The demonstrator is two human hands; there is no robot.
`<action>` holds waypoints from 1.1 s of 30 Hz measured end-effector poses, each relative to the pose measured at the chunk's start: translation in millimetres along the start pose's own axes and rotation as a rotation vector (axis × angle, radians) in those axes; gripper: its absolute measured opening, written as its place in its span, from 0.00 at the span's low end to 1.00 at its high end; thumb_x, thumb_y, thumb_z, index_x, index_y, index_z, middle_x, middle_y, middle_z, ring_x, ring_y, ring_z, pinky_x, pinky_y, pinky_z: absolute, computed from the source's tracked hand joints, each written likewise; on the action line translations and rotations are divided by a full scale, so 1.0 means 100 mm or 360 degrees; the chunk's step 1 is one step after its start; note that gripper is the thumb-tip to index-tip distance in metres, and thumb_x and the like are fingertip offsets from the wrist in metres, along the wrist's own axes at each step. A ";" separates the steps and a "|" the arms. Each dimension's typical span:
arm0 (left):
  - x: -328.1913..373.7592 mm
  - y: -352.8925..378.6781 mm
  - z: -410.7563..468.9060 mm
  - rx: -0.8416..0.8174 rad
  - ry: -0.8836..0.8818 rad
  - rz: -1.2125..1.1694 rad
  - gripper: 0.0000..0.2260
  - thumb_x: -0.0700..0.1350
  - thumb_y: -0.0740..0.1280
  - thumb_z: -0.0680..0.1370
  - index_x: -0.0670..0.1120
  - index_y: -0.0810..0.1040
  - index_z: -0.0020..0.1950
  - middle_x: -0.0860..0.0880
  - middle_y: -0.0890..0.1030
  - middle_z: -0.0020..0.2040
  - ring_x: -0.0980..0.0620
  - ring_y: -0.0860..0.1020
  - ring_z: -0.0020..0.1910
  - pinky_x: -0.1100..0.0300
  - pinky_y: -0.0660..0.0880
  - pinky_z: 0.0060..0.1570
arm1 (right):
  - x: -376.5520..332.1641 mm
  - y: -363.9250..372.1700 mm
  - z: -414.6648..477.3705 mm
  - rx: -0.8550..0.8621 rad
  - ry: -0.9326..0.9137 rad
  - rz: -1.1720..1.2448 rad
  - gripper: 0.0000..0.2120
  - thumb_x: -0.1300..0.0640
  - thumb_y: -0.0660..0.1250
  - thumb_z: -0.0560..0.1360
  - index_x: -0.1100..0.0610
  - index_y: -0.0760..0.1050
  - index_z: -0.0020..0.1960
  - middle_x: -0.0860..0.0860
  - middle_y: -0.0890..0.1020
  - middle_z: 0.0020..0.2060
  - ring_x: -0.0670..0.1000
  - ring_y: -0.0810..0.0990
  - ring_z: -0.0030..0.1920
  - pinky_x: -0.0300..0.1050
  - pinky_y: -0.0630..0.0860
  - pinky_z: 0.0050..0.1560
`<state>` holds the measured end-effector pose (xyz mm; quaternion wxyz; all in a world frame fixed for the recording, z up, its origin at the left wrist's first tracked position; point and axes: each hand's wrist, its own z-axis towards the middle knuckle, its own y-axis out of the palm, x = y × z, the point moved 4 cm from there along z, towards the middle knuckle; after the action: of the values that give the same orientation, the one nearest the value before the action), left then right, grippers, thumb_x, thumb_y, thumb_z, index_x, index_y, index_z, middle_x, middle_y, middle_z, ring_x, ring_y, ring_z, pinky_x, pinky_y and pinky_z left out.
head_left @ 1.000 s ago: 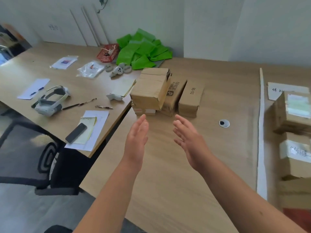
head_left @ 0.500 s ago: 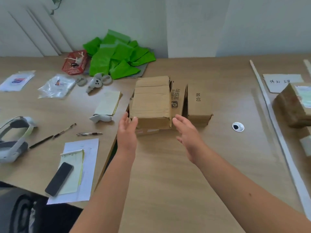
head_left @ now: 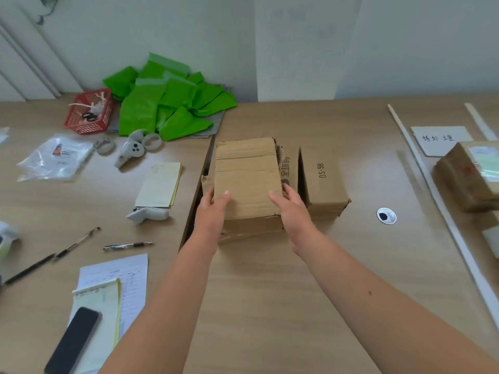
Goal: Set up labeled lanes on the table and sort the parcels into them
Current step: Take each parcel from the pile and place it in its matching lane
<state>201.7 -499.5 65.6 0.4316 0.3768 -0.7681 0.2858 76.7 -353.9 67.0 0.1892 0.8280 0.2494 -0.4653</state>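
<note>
Pale wood table against a white wall. Both forearms reach out toward 12 o'clock. The big cardboard parcel sits about dead centre, long axis running 12 to 6. The left hand grips its near-left corner and the right hand its near-right edge, thumbs on top and fingers wrapped down the sides. The DS-5B box is close by at 3 o'clock, lying the same way.

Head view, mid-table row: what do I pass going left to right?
Left to right: clear plastic bag → pale yellow notepad → plain brown cardboard box → brown carton printed DS-5B → round white cable grommet → taped brown parcel at the right edge.
</note>
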 end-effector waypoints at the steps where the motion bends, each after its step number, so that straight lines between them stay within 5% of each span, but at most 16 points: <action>1: -0.02 0.00 0.01 0.0004 -0.0001 0.0014 0.23 0.54 0.70 0.83 0.57 0.74 0.78 0.56 0.81 0.68 0.52 0.78 0.67 0.54 0.76 0.58 | -0.01 0.01 -0.01 -0.0005 0.0007 0.0002 0.31 0.50 0.69 0.83 0.47 0.63 0.83 0.45 0.76 0.72 0.48 0.74 0.70 0.45 0.67 0.67; 7: -0.05 0.05 -0.12 0.0037 0.0054 -0.0016 0.21 0.55 0.71 0.81 0.58 0.77 0.74 0.58 0.83 0.65 0.52 0.80 0.65 0.51 0.78 0.60 | -0.02 -0.05 -0.10 -0.0025 -0.0045 0.0009 0.33 0.52 0.74 0.77 0.49 0.69 0.80 0.46 0.82 0.68 0.47 0.80 0.66 0.48 0.74 0.70; 11: 0.02 0.21 -0.39 -0.0008 0.0134 -0.0021 0.24 0.59 0.71 0.77 0.60 0.76 0.74 0.58 0.84 0.65 0.52 0.81 0.66 0.46 0.77 0.67 | -0.14 -0.29 -0.34 -0.0025 -0.0124 0.0050 0.26 0.57 0.72 0.80 0.48 0.72 0.77 0.45 0.84 0.63 0.46 0.82 0.64 0.44 0.76 0.67; 15: 0.19 0.48 -0.83 -0.0061 0.0267 -0.0069 0.20 0.50 0.69 0.84 0.55 0.74 0.76 0.59 0.82 0.65 0.59 0.79 0.64 0.61 0.75 0.63 | -0.32 -0.65 -0.68 -0.0006 -0.0220 0.0072 0.22 0.57 0.72 0.81 0.48 0.74 0.73 0.40 0.84 0.59 0.40 0.82 0.59 0.37 0.75 0.58; 20: 0.43 0.92 -1.62 -0.0080 0.0421 -0.0123 0.21 0.45 0.68 0.85 0.51 0.72 0.78 0.60 0.82 0.60 0.70 0.82 0.52 0.74 0.76 0.46 | -0.53 -1.30 -1.27 0.0031 -0.0400 0.0168 0.22 0.63 0.70 0.80 0.51 0.76 0.72 0.47 0.87 0.57 0.49 0.86 0.59 0.45 0.80 0.60; 25: 0.53 1.49 -2.54 -0.0169 0.0577 -0.0231 0.22 0.44 0.69 0.84 0.49 0.73 0.79 0.52 0.85 0.65 0.54 0.83 0.64 0.49 0.77 0.71 | -0.63 -2.19 -2.08 0.0041 -0.0557 0.0213 0.25 0.64 0.68 0.81 0.50 0.73 0.75 0.48 0.87 0.60 0.49 0.86 0.61 0.47 0.80 0.62; 29: 0.48 2.11 -3.37 -0.0317 0.0674 -0.0288 0.17 0.43 0.69 0.84 0.50 0.77 0.74 0.52 0.87 0.61 0.54 0.84 0.62 0.48 0.77 0.70 | -0.65 -3.04 -2.82 0.0124 -0.0696 0.0256 0.22 0.63 0.68 0.81 0.47 0.75 0.72 0.45 0.87 0.59 0.44 0.86 0.58 0.37 0.79 0.52; 33: 0.25 2.73 -4.11 -0.0500 0.0670 -0.0368 0.17 0.42 0.68 0.85 0.49 0.78 0.74 0.52 0.87 0.62 0.52 0.84 0.64 0.48 0.76 0.72 | -0.51 -3.90 -3.54 0.0287 -0.0777 0.0270 0.24 0.62 0.70 0.79 0.49 0.75 0.73 0.48 0.87 0.61 0.48 0.86 0.60 0.45 0.81 0.59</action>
<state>151.8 -43.3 247.2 0.6645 0.3229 -0.6482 0.1842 64.0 140.2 254.7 0.2075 0.7226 0.0838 -0.6540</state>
